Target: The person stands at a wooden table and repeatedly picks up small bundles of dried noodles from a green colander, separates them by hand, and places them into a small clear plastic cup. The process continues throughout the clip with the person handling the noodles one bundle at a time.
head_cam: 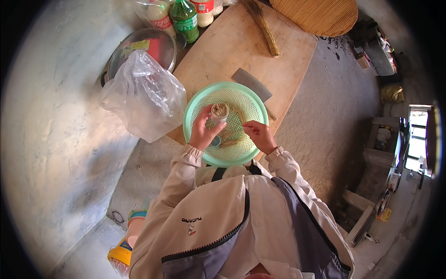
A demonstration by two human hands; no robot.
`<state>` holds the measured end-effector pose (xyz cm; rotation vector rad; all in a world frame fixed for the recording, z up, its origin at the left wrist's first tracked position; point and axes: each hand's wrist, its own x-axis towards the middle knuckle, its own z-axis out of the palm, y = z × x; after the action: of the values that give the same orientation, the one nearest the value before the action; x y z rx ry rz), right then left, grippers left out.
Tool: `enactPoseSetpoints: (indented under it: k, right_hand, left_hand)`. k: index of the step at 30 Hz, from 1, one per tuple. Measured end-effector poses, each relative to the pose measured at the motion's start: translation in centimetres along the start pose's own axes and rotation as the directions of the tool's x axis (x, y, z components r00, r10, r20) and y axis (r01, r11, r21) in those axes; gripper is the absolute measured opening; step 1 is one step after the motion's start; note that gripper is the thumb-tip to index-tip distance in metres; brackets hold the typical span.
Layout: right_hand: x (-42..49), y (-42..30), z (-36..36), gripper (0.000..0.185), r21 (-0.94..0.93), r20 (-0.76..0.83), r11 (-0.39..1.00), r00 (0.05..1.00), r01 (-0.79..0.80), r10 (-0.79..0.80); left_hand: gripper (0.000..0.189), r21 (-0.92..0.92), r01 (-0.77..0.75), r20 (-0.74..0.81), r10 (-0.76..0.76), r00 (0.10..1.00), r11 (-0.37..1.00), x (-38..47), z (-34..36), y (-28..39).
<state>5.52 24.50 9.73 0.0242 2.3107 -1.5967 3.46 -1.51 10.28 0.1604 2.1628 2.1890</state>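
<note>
My left hand [204, 130] grips a small clear jar [219, 119] packed with toothpicks [220, 110], holding it upright over a mint-green plastic mesh basket [192, 99]. My right hand [258, 134] is at the basket's right side, fingers curled and thumb near the index finger. Whether a toothpick is between those fingertips is too small to tell. Loose toothpicks [230, 142] lie scattered on the basket's bottom. Beside them, partly behind my left hand, is a round bluish lid [216, 141].
A cleaver [252, 83] lies on the wooden board [223, 52], partly behind the basket. Further back are a straw whisk brush [266, 33] and a round woven tray [317, 15]. At left, a clear plastic bag [150, 101] stands before a lidded pan [116, 52] and filled bottles [184, 21].
</note>
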Motion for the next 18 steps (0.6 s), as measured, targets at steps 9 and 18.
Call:
enactPoseSetpoints:
  k: [9,18]
  right_hand:
    - [-0.08,0.26,0.40,0.021,0.046,0.022,0.999,1.000,-0.017,0.016]
    - [-0.27,0.63,0.87,0.020,-0.007,0.001,1.000,1.000,0.015,-0.015]
  left_hand:
    - [0.060,-0.007,0.019,0.032,-0.018,0.999,1.000,0.36,-0.25,0.05]
    - [0.059,0.037,0.055,0.053,-0.057,0.997,0.998,0.50,-0.44,0.80]
